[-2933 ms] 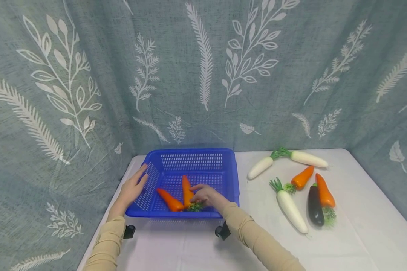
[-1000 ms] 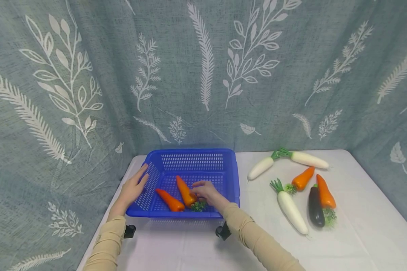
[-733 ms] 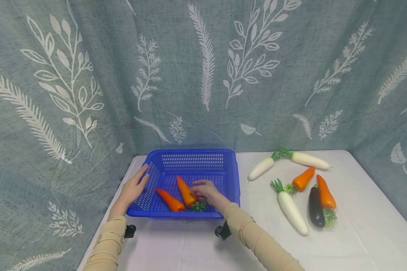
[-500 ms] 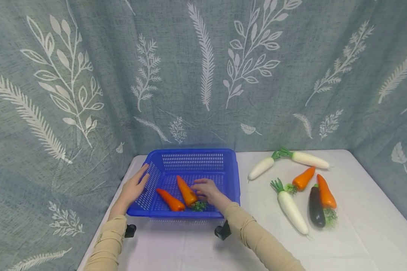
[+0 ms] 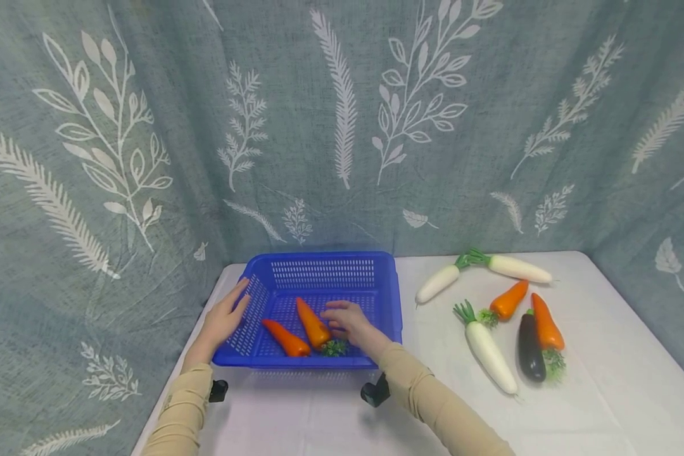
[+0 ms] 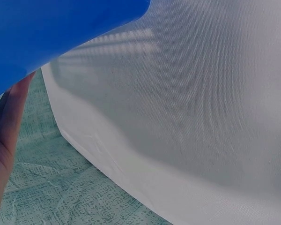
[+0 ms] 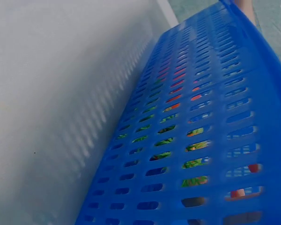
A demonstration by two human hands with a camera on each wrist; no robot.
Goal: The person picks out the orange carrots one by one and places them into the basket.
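A blue plastic basket (image 5: 396, 304) with slotted walls stands at the table's left side. Inside lie two orange carrots: one carrot (image 5: 287, 339) to the left, the other carrot (image 5: 312, 324) beside it with green leaves at its thick end. My right hand (image 5: 348, 322) reaches over the front right of the basket, its fingers loosely bent just right of the second carrot and gripping nothing. My left hand (image 5: 223, 320) rests along the basket's left rim with fingers extended. In the right wrist view, the slotted wall (image 7: 178, 122) shows orange and green behind it; the right hand is out of that view.
To the right on the white table (image 5: 604, 405) lie several white radishes, including one radish (image 5: 490, 354) nearest the front. Two more carrots, including one carrot (image 5: 546, 323), lie there beside a dark eggplant (image 5: 530, 348). A grey-green curtain (image 5: 319, 126) hangs behind the table.
The right hand has shifted the second carrot in the basket, tip swung left, then eased slightly away from it. The left hand has stayed at the rim.
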